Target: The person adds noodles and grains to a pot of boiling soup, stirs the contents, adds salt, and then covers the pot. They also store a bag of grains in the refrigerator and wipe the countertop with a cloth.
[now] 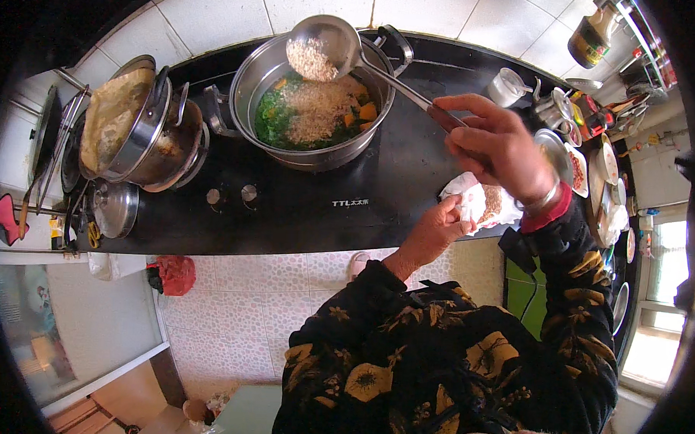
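My right hand (488,141) grips the handle of a stainless steel ladle (343,43). The ladle's bowl hangs tilted over a two-handled steel pot (312,158), with pale oat-like flakes (311,59) in it. Inside the pot lie chopped greens (268,114), orange chunks (368,111) and a heap of the same kind of flakes (317,110). By the front edge of the black cooktop, my left hand (436,228) pinches the edge of a white plastic bag (466,192). Brownish grain-like flakes (491,203) show in the bag's opening, partly behind my right wrist.
Stacked pots (155,135) stand at the left, beside a lidded pan (115,209) and yellow-handled scissors (94,235). A white cup (507,87), a steel kettle (555,106) and several dishes line the right side. A red bag (173,275) hangs below the counter's left front edge.
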Demonstrator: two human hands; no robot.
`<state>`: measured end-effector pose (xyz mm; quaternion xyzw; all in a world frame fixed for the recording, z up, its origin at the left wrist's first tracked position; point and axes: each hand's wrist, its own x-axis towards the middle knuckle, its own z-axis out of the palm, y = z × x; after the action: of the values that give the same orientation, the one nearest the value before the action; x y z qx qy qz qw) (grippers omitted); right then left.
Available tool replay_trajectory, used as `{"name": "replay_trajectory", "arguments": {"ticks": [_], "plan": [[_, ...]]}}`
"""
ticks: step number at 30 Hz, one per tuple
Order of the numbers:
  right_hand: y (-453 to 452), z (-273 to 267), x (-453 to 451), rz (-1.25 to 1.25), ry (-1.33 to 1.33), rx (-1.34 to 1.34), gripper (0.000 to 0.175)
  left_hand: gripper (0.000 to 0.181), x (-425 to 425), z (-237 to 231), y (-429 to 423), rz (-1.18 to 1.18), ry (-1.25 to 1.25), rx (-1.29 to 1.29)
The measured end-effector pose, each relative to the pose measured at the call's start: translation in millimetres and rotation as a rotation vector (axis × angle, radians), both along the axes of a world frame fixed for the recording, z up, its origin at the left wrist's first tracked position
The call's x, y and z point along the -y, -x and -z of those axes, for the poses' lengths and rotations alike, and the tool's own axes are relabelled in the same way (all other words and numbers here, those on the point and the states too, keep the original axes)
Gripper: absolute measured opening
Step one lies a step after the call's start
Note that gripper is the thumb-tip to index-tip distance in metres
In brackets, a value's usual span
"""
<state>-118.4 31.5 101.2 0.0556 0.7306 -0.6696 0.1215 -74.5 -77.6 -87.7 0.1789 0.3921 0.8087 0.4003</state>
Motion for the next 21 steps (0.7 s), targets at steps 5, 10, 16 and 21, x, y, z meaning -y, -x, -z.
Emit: {"name": "replay_trajectory", "arguments": {"ticks": [5, 10, 16, 21], "plan": [[5.3, -1.0, -1.6, 0.018, -0.082, -0.027, 0.042, 0.050, -0.9, 2.1, 8.9, -0.013, -0.065, -0.014], [9.3, 2.6, -1.5, 0.030, -0.202, -0.071, 0.042, 0.050, -5.7, 8.2, 18.2, 0.030, -0.115, 0.011], [11.4, 1.9, -2.5, 0.036, -0.210, -0.015, 0.042, 0.051, -8.6, 13.4, 26.2, 0.061, -0.096, 0.014], [13.4, 2.5, -4.6, 0.037, -0.036, 0.051, 0.042, 0.049, -7.7, 11.9, 29.2, 0.072, -0.083, 0.019]]}}
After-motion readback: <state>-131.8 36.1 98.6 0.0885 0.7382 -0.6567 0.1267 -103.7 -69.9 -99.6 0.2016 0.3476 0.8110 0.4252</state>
